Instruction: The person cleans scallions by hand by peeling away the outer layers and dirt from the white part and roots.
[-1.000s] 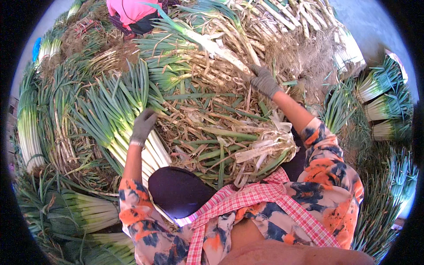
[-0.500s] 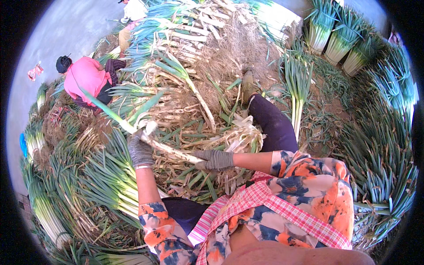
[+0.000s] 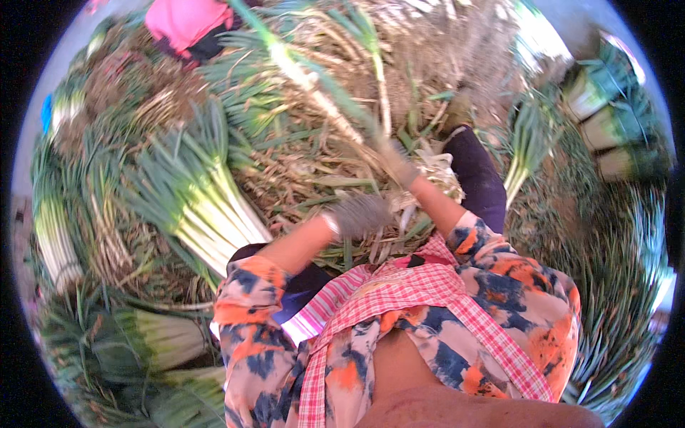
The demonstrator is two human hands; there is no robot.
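A long green onion (image 3: 303,80) slants from the far side toward my right hand (image 3: 398,164). That hand, in a grey glove, is closed about its lower end, though motion blurs the grip. Nearer my body, my left hand (image 3: 360,216), also gloved in grey, is apart from the stalk and smeared by motion; its fingers cannot be made out. Pale peeled leaves (image 3: 437,171) lie beside my right hand. Another green onion (image 3: 383,93) rests beyond, on the far heap.
A fan of cleaned green onions (image 3: 221,214) lies to my left. Tied bundles (image 3: 603,128) stand at the far right, and more leafy stalks (image 3: 621,285) line the right side. A person in a pink top (image 3: 187,25) is at the far left. Dry trimmings (image 3: 300,175) cover the ground ahead.
My left hand has let go of the green onion and come back toward my body. My right hand has swung the stalk forward and away. The view has tilted down and shifted left.
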